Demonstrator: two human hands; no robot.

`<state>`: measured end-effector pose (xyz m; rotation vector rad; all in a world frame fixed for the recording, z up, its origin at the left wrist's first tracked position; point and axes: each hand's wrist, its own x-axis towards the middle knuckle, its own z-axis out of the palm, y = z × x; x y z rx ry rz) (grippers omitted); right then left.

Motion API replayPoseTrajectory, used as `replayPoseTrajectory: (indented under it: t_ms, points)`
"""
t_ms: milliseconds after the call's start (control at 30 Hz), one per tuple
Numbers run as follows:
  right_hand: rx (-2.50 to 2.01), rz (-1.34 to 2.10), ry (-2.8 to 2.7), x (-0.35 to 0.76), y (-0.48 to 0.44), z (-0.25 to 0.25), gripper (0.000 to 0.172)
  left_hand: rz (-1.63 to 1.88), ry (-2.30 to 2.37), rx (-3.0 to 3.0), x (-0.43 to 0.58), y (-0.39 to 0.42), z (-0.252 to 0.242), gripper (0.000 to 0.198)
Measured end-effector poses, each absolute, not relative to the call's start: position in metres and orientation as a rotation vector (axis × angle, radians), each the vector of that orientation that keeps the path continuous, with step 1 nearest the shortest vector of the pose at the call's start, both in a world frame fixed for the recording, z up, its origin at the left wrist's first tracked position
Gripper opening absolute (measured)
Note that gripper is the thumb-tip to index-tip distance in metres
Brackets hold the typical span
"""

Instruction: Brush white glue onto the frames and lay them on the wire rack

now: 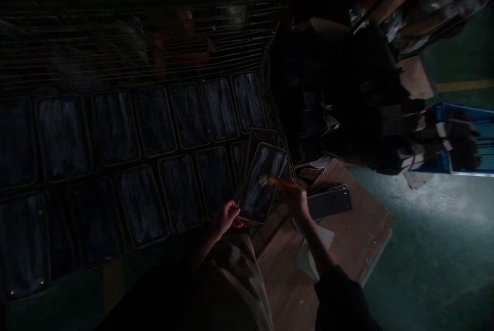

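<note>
My left hand pinches the lower left corner of a dark rectangular panel with rounded corners and whitish streaks across its face. The panel lies tilted over other dark panels. In my right hand is a brush with an orange handle; its pale bristles meet the panel's surface near the middle. To the left, two rows of similar panels are laid out, many with the same whitish smears. The picture is very dark, so fine details are hard to tell.
A wire rack rises behind the rows. On the right, a wooden board carries several more dark panels and a pale sheet. Farther right, a blue crate holds dark pieces, beside piled dark items.
</note>
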<state>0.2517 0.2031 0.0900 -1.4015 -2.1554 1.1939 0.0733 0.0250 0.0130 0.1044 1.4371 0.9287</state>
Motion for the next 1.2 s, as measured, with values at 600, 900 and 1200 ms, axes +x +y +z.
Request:
replayPoseTrajectory:
  t_ms: [600, 900, 1200]
  points:
    - [-1.199, 1.225, -2.624, 0.275, 0.098, 0.102, 0.029, 0.923, 1.409, -0.042, 0.075, 0.024, 0.023, 0.036]
    - [-1.629, 1.385, -2.02, 0.292, 0.09, 0.107, 0.022, 0.886, 1.45, 0.04, 0.071, 0.028, 0.028, 0.03]
    - [-1.678, 1.003, -2.04, 0.283, 0.137, 0.088, 0.024, 0.877, 1.458, 0.094, 0.069, 0.026, 0.015, 0.032]
